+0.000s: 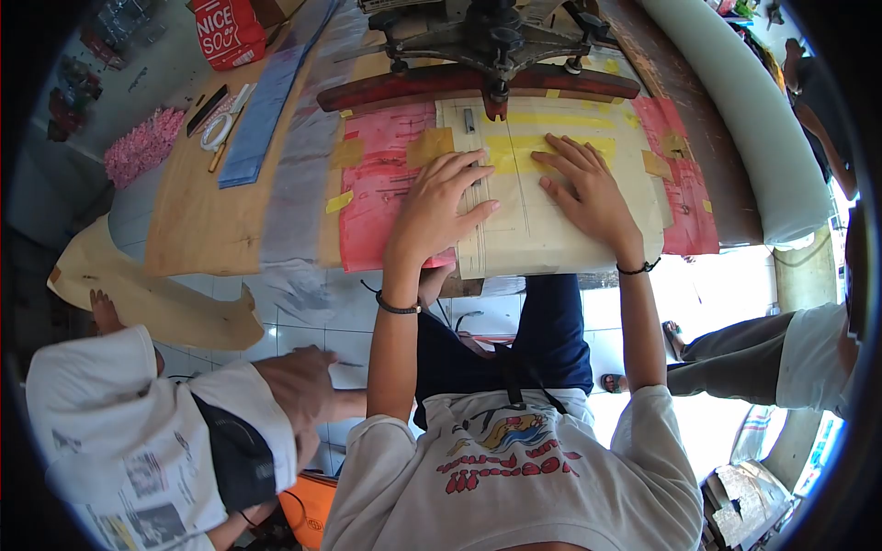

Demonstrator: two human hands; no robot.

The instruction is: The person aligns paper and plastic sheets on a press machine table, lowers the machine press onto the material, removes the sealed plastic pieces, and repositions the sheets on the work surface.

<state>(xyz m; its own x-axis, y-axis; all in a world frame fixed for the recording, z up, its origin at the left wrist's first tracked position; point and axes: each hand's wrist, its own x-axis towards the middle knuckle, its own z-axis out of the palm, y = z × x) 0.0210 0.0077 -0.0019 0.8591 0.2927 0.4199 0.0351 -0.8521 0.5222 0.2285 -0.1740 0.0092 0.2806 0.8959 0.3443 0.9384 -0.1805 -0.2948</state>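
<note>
My left hand [445, 204] lies flat with spread fingers on the left part of a cream sheet [570, 234], beside a ruler-like strip [471, 241] along its left side. On the right part of the same sheet rests my right hand [588, 193], palm down, fingers apart. Yellow tape [524, 156] crosses the sheet between and above the hands. Red sheets show at the left [372, 207] and right [684, 188]. A small metal piece [469, 121] sits above my left hand. Neither hand grips anything.
A dark metal clamp frame [501, 64] with curved red bars stands beyond my hands. At left are a tape roll [217, 133], blue strips [257, 138] and a red bag [225, 35]. A white roll [753, 119] lies right. One person [165, 432] is at left, another [808, 363] at right.
</note>
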